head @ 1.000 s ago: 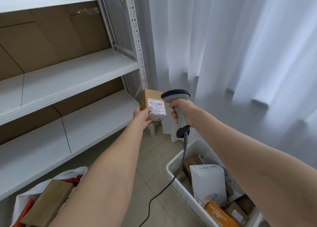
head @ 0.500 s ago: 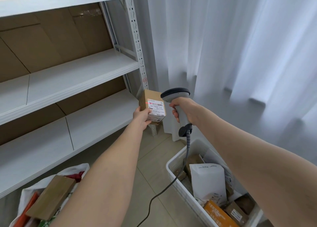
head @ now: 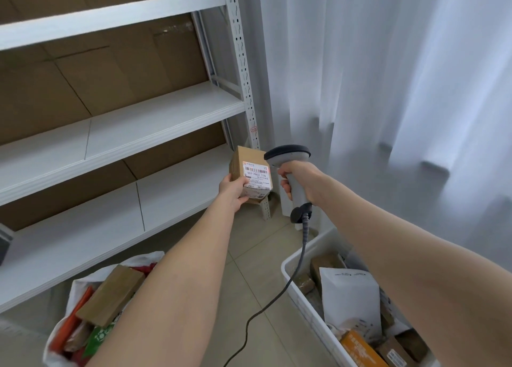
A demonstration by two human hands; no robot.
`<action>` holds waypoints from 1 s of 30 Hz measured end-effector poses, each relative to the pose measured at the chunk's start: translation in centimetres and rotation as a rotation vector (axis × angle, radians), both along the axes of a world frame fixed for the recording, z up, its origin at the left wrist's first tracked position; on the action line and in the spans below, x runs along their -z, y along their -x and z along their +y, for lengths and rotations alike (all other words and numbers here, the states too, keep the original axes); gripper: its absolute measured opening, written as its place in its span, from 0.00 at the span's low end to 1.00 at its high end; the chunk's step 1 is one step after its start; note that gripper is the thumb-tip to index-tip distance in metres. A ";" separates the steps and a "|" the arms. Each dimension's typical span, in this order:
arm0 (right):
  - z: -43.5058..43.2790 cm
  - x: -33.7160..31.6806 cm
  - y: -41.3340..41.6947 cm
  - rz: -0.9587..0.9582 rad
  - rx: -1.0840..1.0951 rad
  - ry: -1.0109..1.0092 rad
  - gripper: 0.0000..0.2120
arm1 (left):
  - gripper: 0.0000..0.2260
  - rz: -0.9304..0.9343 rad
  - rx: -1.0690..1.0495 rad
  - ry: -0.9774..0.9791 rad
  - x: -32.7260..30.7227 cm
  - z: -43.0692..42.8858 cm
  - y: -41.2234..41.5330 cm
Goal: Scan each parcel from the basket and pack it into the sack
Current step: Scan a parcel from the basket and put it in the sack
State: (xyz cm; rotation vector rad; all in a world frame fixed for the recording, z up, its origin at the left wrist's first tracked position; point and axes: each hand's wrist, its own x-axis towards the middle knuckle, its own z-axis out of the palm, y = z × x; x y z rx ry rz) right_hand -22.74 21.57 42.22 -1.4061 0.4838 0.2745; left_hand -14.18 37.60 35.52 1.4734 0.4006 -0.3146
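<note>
My left hand (head: 234, 190) grips a small brown cardboard parcel (head: 249, 169) at arm's length, its white barcode label facing me with a red glow at the label's right edge. Just to its right, my right hand (head: 300, 181) holds the grey handle of a barcode scanner (head: 289, 157), its dark head close to the label. The scanner's cable (head: 279, 297) trails down over the floor. A white plastic basket (head: 304, 303) at lower right holds several parcels, among them a white mailer bag (head: 350, 294). The white sack (head: 83, 289) at lower left contains a brown box and coloured packets.
A white metal rack (head: 155, 111) with bare shelves backed by cardboard fills the left side; its perforated post (head: 243, 70) stands just behind the parcel. White curtains (head: 388, 75) hang on the right. Beige floor tiles (head: 257, 258) show between sack and basket.
Both hands with parcel and scanner stay almost still. A red glow has appeared on the label. The view has tilted slightly, showing more of the sack.
</note>
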 end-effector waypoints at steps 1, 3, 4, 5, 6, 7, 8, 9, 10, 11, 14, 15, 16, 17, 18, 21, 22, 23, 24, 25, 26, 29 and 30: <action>0.1 0.1 0.1 0.008 -0.004 -0.005 0.03 | 0.25 0.001 -0.003 -0.003 0.0 0.2 0.3; 0.6 0.3 0.3 0.032 -0.014 -0.024 0.04 | 0.24 0.007 -0.012 0.001 -0.1 0.9 0.9; 0.8 0.4 0.4 0.043 -0.009 -0.040 0.05 | 0.23 0.013 -0.018 0.002 -0.1 1.3 1.3; 1.1 0.6 0.4 0.051 -0.002 -0.059 0.05 | 0.22 0.021 -0.024 -0.001 -0.2 1.8 1.6; 1.5 0.7 0.4 0.055 0.001 -0.076 0.07 | 0.21 0.032 -0.033 -0.008 -0.3 2.4 1.9; 2.0 0.9 0.3 0.056 -0.009 -0.091 0.07 | 0.21 0.041 -0.047 -0.014 -0.4 3.1 2.1; 2.4 1.0 0.3 0.059 -0.030 -0.101 0.08 | 0.21 0.047 -0.062 -0.019 -0.5 3.8 2.2; 3.0 1.1 0.2 0.065 -0.057 -0.101 0.07 | 0.22 0.052 -0.080 -0.025 -0.7 4.5 2.3; 3.6 1.2 0.1 0.072 -0.085 -0.098 0.07 | 0.22 0.059 -0.103 -0.031 -0.8 5.2 2.3; 4.2 1.3 -0.1 0.076 -0.110 -0.099 0.07 | 0.23 0.069 -0.126 -0.040 -0.9 5.9 2.4; 6.5 1.4 -0.7 0.075 -0.157 -0.128 0.07 | 0.22 0.102 -0.186 -0.055 -1.1 8.4 2.5; 7.5 1.5 -1.0 0.075 -0.165 -0.133 0.07 | 0.22 0.111 -0.205 -0.054 -1.1 9.4 2.6; 8.5 1.5 -1.3 0.076 -0.175 -0.134 0.07 | 0.23 0.120 -0.223 -0.053 -1.1 10.6 2.7; 9.6 1.5 -1.8 0.080 -0.190 -0.131 0.07 | 0.22 0.129 -0.238 -0.052 -1.1 11.8 2.8; 10.9 1.5 -2.2 0.086 -0.211 -0.123 0.07 | 0.22 0.137 -0.253 -0.049 -1.0 13.2 2.8; 15.7 1.8 -3.7 0.105 -0.274 -0.095 0.08 | 0.23 0.156 -0.299 -0.021 -0.5 18.0 2.5; 17.5 2.0 -4.2 0.110 -0.292 -0.092 0.08 | 0.22 0.159 -0.314 -0.016 -0.3 19.7 2.3; 19.4 2.4 -4.6 0.112 -0.307 -0.092 0.08 | 0.22 0.164 -0.327 -0.015 0.0 21.5 2.1; 21.4 2.8 -5.1 0.112 -0.321 -0.094 0.08 | 0.22 0.166 -0.339 -0.013 0.4 23.5 1.9; 23.6 3.3 -5.6 0.110 -0.332 -0.097 0.08 | 0.22 0.167 -0.351 -0.013 0.9 25.6 1.6; 25.8 3.8 -6.2 0.108 -0.335 -0.094 0.07 | 0.22 0.168 -0.368 -0.011 1.4 27.7 1.3; 32.8 5.7 -8.0 0.116 -0.320 -0.070 0.07 | 0.22 0.181 -0.427 -0.015 3.5 35.1 0.4; 35.3 6.5 -8.5 0.128 -0.320 -0.062 0.07 | 0.21 0.188 -0.438 -0.021 4.5 37.8 0.1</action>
